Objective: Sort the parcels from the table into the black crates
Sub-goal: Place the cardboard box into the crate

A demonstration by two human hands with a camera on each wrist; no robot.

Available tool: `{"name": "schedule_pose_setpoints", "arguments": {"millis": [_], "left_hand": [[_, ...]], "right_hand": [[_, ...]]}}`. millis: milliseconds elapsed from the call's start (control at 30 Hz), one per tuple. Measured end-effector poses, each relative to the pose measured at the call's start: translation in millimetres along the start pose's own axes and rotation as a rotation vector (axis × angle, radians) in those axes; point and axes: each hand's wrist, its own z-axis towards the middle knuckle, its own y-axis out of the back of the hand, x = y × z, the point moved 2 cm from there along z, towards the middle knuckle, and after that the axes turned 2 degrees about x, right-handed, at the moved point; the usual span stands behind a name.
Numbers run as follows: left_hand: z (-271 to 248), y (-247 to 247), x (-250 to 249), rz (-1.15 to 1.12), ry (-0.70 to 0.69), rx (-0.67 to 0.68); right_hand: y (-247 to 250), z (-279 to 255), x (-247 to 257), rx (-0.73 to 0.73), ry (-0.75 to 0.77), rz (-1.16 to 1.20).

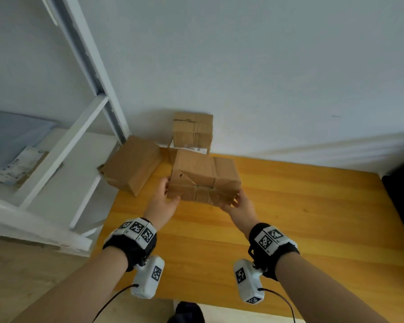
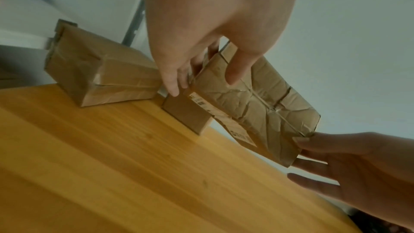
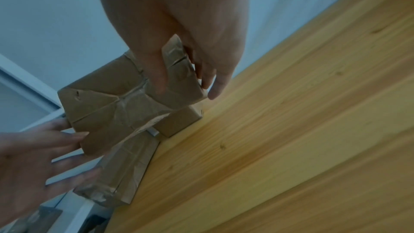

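Left hand and right hand pinching ends of crumpled brown cardboard parcel, holding it above yellow wooden desk. Fingertip hold looking weak; parcel might slip, drop.

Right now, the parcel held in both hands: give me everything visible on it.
The held parcel is a brown cardboard box, creased and crumpled, wrapped in clear tape, with a small tear near its left end and a printed label on its underside. It is lifted clear of the wooden table, tilted. The left hand grips its left end, the right hand its right end.
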Motion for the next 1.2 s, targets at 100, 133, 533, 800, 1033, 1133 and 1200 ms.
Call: {"name": "schedule_pose_setpoints", "arguments": {"millis": [100, 133, 533, 800, 1033, 1133, 1200], "left_hand": [[-18, -23, -35, -0.011, -0.062, -0.007], [-24, -32, -47, -0.018, -0.087, -0.004], [-108, -119, -194, -0.228, -0.273, -0.005], [-116, -124, -227, -0.126, -0.308, -0.038], [-109, -115, -236, -0.137, -0.351, 0.184], [-103, -113, -242, -0.122, -0.358, 0.291], [-99, -114, -246, -0.104, -0.371, 0.356]], "right_hand": [[40, -25, 0, -0.008, 0.062, -0.018], [54, -33, -1, -0.018, 0.081, -0.031], [198, -107, 13, -0.196, 0.291, -0.105], [233, -130, 38, -0.344, 0.404, -0.042], [238, -131, 49, -0.368, 0.344, 0.117], [240, -129, 46, -0.361, 0.276, 0.190], [241, -130, 45, -0.342, 0.266, 0.256]]}}
